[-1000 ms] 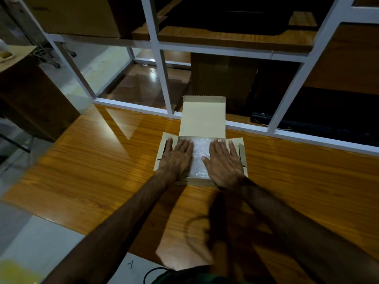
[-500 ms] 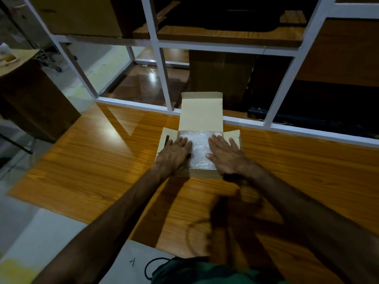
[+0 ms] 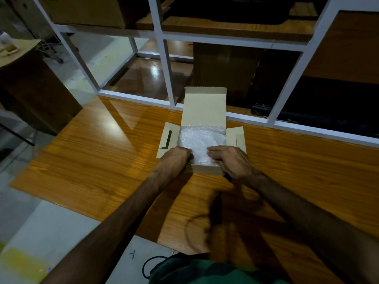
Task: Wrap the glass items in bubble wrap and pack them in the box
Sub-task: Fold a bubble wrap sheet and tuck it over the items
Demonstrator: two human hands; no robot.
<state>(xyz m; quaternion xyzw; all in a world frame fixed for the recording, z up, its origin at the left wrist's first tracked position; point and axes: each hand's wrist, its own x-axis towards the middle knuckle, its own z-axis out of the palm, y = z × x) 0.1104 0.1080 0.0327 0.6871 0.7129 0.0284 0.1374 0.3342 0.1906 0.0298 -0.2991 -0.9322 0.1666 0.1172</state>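
So the bubble wrap (image 3: pixel 202 143) bundle is sitting down inside the box (image 3: pixel 207 171) now, filling pretty much the whole cavity, and the box is on the wooden table (image 3: pixel 102 160) right up near the white frame (image 3: pixel 164 58). A second ago I had both palms flat on top of it, fingers spread, pushing it down. Now I've slid both hands back toward me to the near edge. My left hand (image 3: pixel 174 158) is curled up at the near-left corner, fingers tucked under so it reads as a loose fist against the box wall and the wrap. My right hand (image 3: pixel 231 160) is at the near-right corner, fingers bent and laid together over the front rim, thumb pointing in across the wrap. Can't honestly tell if either one is actually pinching the plastic or just resting on it, the fingertips are hidden.

What that means, I reckon: the pressing-down bit is done and the padding sits level with the rim, so the glass inside (can't see it through the wrap) looks packed. The lid flap (image 3: pixel 205 107) stands straight up at the back, and the two side flaps (image 3: pixel 168 140) are splayed flat out on either side. Next thing is probably folding those in and bringing the lid over. Only worry is the wrap springing back up once I let go
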